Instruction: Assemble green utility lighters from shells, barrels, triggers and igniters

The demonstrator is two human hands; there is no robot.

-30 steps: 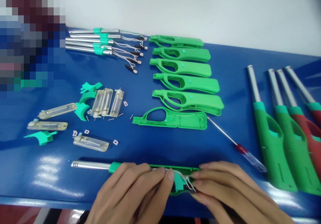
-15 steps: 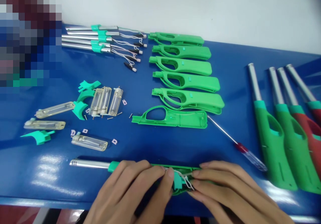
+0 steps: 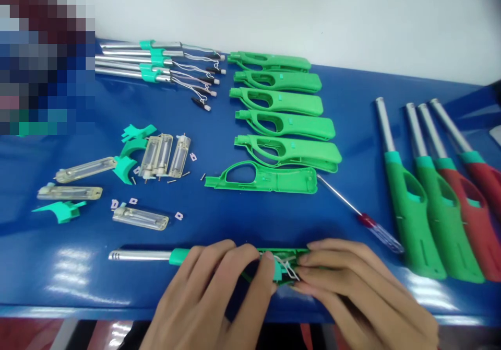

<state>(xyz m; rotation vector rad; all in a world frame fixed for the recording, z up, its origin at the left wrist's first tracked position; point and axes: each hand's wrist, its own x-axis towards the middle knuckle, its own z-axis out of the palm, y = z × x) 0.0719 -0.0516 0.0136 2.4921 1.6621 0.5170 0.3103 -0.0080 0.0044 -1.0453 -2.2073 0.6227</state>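
Note:
Near the table's front edge lies a partly assembled gas lighter, its metal tube [image 3: 141, 256] pointing left and a teal collar [image 3: 178, 256] at the tube's base. My left hand [image 3: 219, 287] is closed over the neck and handle of its open green shell, the thumb pressing by a teal trigger [image 3: 277, 271]. Thin white wires [image 3: 288, 267] loop out between the two hands. With fingertips bunched at the shell's right part, my right hand [image 3: 348, 282] grips it by the wires. Palms and fingers hide most of the shell's inside.
Behind lie an open green half shell [image 3: 293, 178], several green handle shells [image 3: 289, 151] and metal tubes with wires [image 3: 156, 57]. Clear fuel tanks [image 3: 141, 217], teal triggers [image 3: 64, 211] and small clips are at left. A screwdriver [image 3: 378, 230] and finished lighters [image 3: 417, 224] lie right.
My left thumb has slid slightly right over the teal trigger, covering more of it. My right hand stays at the wires. The view has shifted a little, so the right-hand lighters appear farther left.

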